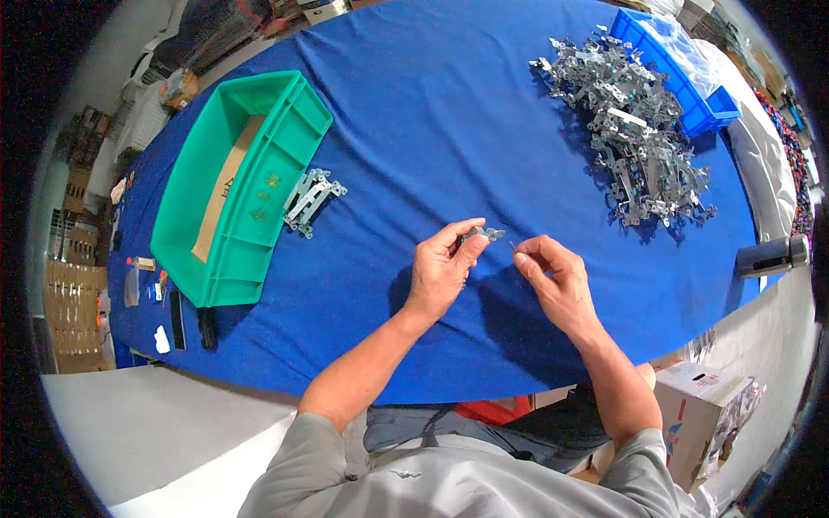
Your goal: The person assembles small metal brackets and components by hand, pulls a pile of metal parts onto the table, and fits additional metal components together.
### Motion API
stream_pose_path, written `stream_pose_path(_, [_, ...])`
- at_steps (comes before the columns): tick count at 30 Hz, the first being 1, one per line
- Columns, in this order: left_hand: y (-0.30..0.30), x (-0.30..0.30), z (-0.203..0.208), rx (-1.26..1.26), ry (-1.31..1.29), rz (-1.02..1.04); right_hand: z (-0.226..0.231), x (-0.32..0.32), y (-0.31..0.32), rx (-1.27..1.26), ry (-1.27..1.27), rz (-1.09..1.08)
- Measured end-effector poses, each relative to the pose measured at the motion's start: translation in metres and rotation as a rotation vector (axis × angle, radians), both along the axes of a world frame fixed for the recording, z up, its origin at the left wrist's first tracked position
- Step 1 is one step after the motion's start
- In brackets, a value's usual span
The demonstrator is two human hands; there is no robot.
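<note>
- A white cardboard box stands below the near edge of the desk, to the person's right
- The right hand is held over the near part of the desk, thumb and forefinger pinching a small thin pin
- The left hand faces it, its thumb and fingers pinching a metal bracket
- The bracket lies at the fingertips of the left hand, partly covered by them, with its free end poking out toward the right hand; the pin is just beside that end, with a narrow gap between the two
- Left of the hands, well apart from them, sits a green bin with a strip of cardboard inside
- A small group of brackets lies just beside the bin, on the side toward the hands
- A dark flask with a silvery end is at the desk's right edge; whether upright or lying I cannot tell
- Farther off, to the right, brackets make a large loose heap, with a blue bin behind it holding clear plastic
</note>
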State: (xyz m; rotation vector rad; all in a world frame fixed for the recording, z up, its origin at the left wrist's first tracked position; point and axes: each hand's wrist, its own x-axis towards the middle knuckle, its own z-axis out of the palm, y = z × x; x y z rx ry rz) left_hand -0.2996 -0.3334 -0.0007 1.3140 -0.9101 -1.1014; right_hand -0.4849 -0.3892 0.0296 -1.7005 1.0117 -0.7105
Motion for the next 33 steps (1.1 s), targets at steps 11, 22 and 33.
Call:
stream_pose_path(11, [0.0012,-0.0035,-0.0044,-0.077,-0.076,-0.029,-0.0027,0.0004,0.0,-0.02,0.035,0.048])
stream_pose_path(22, [0.0011,-0.0023,0.0012,-0.058,-0.085,-0.04,-0.0044,-0.0001,0.0,-0.035,0.04,0.062])
stream_pose_path(33, [-0.0021,0.0028,-0.0023,-0.211,-0.29,-0.082,-0.0051,-0.0013,-0.0012,-0.023,0.022,0.039])
